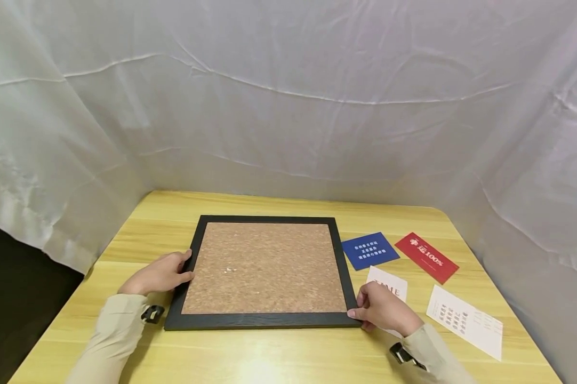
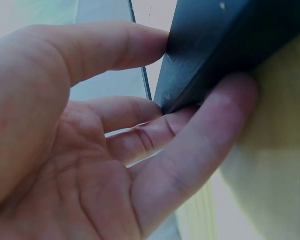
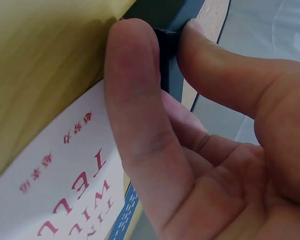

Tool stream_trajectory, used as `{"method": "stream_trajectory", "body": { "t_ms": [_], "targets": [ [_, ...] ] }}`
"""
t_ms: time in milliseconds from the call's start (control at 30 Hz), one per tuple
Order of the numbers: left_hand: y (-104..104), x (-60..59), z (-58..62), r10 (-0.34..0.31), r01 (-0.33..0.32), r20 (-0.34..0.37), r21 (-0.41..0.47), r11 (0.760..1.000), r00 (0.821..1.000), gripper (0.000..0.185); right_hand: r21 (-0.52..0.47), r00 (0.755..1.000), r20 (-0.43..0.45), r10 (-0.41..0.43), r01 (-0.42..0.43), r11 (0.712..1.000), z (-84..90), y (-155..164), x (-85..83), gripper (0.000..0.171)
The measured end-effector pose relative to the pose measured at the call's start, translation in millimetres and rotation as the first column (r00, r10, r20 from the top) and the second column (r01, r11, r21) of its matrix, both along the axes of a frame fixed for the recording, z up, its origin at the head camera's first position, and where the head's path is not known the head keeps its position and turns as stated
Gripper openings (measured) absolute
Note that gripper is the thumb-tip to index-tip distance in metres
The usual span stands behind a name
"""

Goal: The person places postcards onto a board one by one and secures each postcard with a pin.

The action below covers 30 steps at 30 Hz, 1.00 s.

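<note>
A cork board point(image 1: 269, 256) with a black frame point(image 1: 264, 320) lies on the table, a small whitish mark on its cork. My left hand point(image 1: 159, 273) grips the frame's left side. In the left wrist view its thumb point(image 2: 144, 46) presses the black top face while the fingers point(image 2: 205, 135) curl against the side and lower edge. At the near right corner my right hand point(image 1: 384, 308) holds the frame, thumb point(image 3: 215, 75) on top and fingers point(image 3: 134, 90) along the outer edge. A white card point(image 3: 74, 185) with red lettering lies beneath that hand, partly hidden by it.
Right of the board lie a blue card point(image 1: 371, 250), a red card point(image 1: 427, 257) and a white card point(image 1: 463, 322) with printed lines. The wooden table point(image 1: 269, 357) is bounded at the back and sides by pale hanging cloth point(image 1: 288, 133).
</note>
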<state>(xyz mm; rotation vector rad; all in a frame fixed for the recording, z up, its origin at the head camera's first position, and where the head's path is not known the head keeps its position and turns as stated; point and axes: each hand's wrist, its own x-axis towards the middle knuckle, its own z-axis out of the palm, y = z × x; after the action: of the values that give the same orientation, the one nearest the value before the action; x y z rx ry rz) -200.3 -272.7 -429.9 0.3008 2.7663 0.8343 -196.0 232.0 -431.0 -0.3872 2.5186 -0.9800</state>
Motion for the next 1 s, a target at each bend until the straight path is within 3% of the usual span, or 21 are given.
{"method": "stream_trajectory", "body": {
  "t_ms": [500,1000],
  "targets": [
    [-3.0,-1.3,0.5,-0.001,0.001,-0.016,-0.005,1.0,1.0,0.07,-0.055,0.999,0.054,-0.006,0.009,0.998,-1.4,1.1,-1.1,0.026],
    [-8.5,-9.7,-6.4,0.028,-0.028,0.0,0.042,0.999,1.0,0.072,-0.03,0.997,0.078,-0.029,0.031,0.999,-4.3,0.6,-2.5,0.025]
  ]
}}
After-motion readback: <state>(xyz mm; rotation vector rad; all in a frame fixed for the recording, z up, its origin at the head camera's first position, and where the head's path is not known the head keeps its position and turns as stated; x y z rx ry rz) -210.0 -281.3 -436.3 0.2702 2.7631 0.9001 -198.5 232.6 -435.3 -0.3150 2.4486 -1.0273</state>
